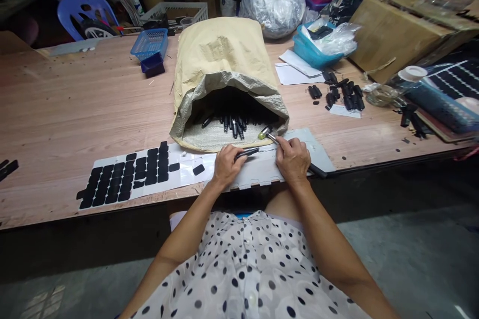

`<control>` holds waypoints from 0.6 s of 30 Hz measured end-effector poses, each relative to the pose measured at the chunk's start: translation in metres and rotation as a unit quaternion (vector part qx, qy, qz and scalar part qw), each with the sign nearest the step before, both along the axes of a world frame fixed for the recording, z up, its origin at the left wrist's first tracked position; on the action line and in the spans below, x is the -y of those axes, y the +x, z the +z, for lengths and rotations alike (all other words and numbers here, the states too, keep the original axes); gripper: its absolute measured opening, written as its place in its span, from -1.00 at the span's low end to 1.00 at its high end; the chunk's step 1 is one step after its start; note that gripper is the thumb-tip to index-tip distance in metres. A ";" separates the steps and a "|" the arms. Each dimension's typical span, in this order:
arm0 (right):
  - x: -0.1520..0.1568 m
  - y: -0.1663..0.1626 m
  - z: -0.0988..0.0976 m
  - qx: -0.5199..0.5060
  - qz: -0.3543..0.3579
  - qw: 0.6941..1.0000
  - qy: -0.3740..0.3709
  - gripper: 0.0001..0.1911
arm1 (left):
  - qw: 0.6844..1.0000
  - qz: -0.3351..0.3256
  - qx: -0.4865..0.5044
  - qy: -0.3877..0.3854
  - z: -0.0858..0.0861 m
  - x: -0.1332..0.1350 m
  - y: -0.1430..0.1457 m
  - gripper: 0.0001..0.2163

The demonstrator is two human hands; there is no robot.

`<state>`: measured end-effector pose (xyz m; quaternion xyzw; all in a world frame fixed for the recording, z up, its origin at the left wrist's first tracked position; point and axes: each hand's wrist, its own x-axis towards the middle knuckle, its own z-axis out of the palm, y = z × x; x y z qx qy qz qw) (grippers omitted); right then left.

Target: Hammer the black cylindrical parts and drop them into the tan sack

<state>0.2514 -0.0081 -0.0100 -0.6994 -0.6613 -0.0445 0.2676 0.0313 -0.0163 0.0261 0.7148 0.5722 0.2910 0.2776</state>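
Note:
My left hand (226,164) is closed on a slim black pen-like piece (250,151), which points right, low over a pale board (262,169) at the table's front edge. In my right hand (294,159) is a small hammer (270,135): its silver and yellow-green head sits up and left of my fingers, and its black grip sticks out below the hand. The hammer head is apart from the black piece. Just beyond both hands lies a cream woven sack (224,45), its mouth facing me, with several black pen-like pieces (234,124) inside. Its depth is dark.
To the left, a white sheet (187,167) carries rows of black rounded patches (119,177). Black small parts (348,93) lie in a pile at right, near a turquoise basket (318,47) and cardboard box (404,35). A blue basket (149,44) stands behind left.

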 end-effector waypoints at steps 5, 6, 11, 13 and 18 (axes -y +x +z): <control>0.000 -0.003 0.001 0.016 -0.013 1.000 0.001 -0.64 | 0.990 -0.097 0.101 -0.012 0.001 0.046 -0.007 -0.82; 0.000 -0.003 0.001 0.022 -0.016 1.000 0.004 -0.64 | 0.988 -0.101 0.114 -0.021 -0.001 0.056 -0.008 -0.83; -0.001 -0.004 0.000 0.039 -0.012 0.998 0.042 -0.69 | 0.984 -0.094 0.144 -0.046 -0.011 0.083 -0.009 -0.83; -0.003 -0.003 0.000 0.035 -0.009 0.998 0.045 -0.69 | 0.985 -0.088 0.144 -0.045 -0.013 0.085 -0.008 -0.83; 0.004 -0.007 0.018 0.012 -0.001 0.999 0.041 -0.68 | 0.983 -0.073 0.160 -0.058 -0.008 0.092 -0.010 -0.83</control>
